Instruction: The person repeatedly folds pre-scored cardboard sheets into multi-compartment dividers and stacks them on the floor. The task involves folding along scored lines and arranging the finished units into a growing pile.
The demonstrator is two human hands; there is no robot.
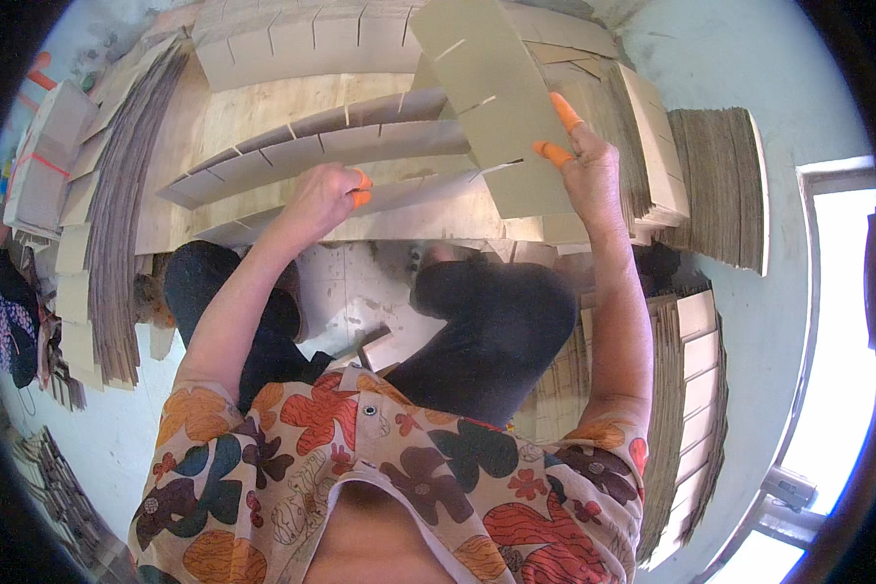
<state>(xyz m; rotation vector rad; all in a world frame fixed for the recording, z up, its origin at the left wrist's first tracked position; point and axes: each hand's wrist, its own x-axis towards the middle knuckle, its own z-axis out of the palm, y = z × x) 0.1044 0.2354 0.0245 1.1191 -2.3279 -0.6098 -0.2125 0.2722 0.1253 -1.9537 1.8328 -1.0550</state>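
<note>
1. Nearest the head camera, a flower-patterned shirt (pixel 399 477) is seen at the lower edge, with dark trousers (pixel 496 321) below it; the person is seated, knees apart, over a tiled floor (pixel 360 292).
2. Both forearms are raised from the lower edge toward a low plywood work board (pixel 263 117).
3. The left hand (pixel 326 195) is closed around the near edge of the slotted cardboard strips (pixel 331 146), which are stood on edge in parallel rows on the board. Orange fingertip covers (pixel 360 190) are worn on this hand.
4. The right hand (pixel 589 161) is closed on a single slotted cardboard divider (pixel 492 97), held tilted above the right end of the rows; the sheet is pinched between thumb and fingers, also orange-capped.
5. The divider's slots are seen along its left edge, just above the upright strips and not yet seated on them, as far as can be judged.
6. Stacks of cut cardboard (pixel 711 185) are piled to the right, to the left and behind the board.
7. Risk, as a judgement: if the slots are misaligned with the strips, the thin cardboard may be buckled or torn. If the left-hand grip is loosened, the free-standing rows may be toppled or spread apart.
</note>
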